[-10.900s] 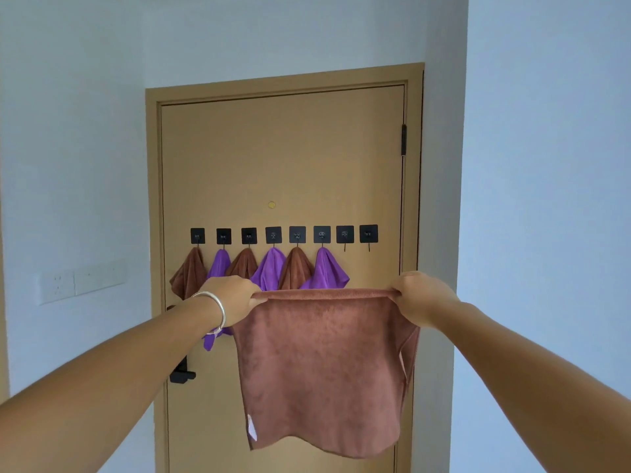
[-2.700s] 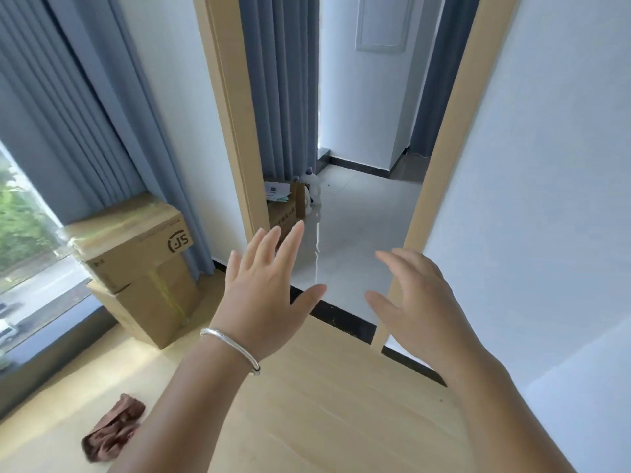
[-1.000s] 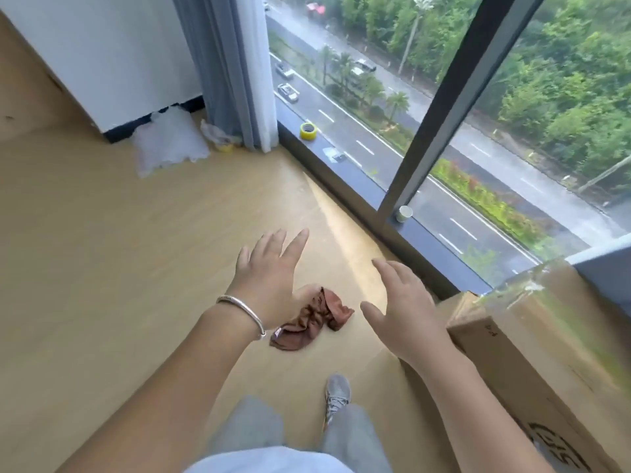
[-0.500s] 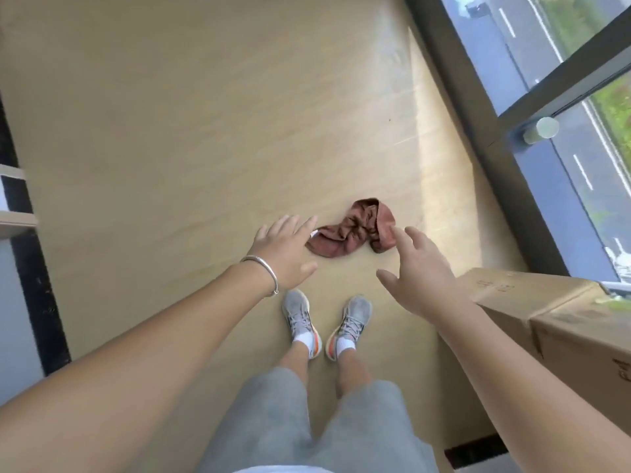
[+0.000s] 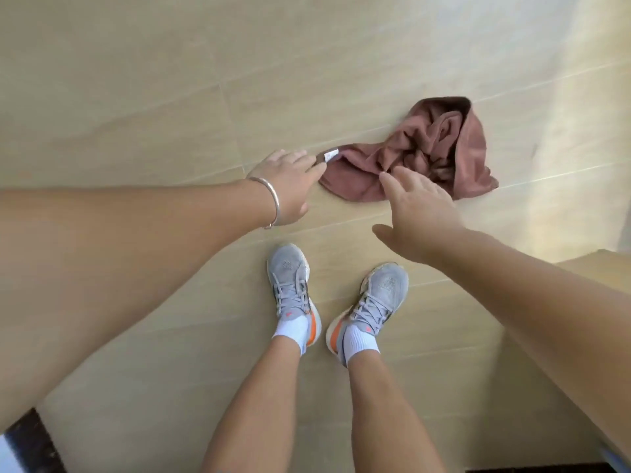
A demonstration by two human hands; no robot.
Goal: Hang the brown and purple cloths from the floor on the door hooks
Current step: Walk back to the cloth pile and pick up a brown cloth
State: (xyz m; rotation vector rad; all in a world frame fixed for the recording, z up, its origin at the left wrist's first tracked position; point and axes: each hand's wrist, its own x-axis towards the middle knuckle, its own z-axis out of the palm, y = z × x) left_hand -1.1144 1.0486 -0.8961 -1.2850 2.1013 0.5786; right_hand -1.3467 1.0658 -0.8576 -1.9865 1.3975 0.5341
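View from the head cam, looking straight down at a pale wooden floor [image 5: 170, 80] w/ faint plank seams. Far left, bottom corner: a dark strip of skirting or threshold [image 5: 32, 445]. The left forearm enters from the left edge and reaches across toward centre; a thin silver bangle [image 5: 269, 199] sits on the wrist. The left hand [image 5: 290, 180] is low over the floor, fingers bent forward, tips at the near corner of the brown cloth [image 5: 420, 151], right by its small white tag [image 5: 330, 154]; can't tell whether the fingers already pinch the corner or only touch it. Below centre, two bare legs and 2 grey trainers w/ orange heels and white socks: left shoe [image 5: 292, 288], right shoe [image 5: 375, 298], toes pointing toward the cloth. The brown cloth lies crumpled on the floor just beyond the shoes, centre-right, bunched into folds w/ one edge curled over at the top. The right hand [image 5: 418, 213] hangs above the cloth's near edge, released, fingers spread and mostly straight, thumb out to the left, holding nothing; fingertips overlap the cloth in view, contact unclear. The right forearm runs off to the lower right. Far right: the tan top of a cardboard box [image 5: 594, 268], partly cut by the edge, and a bright patch of light on the floor above it.
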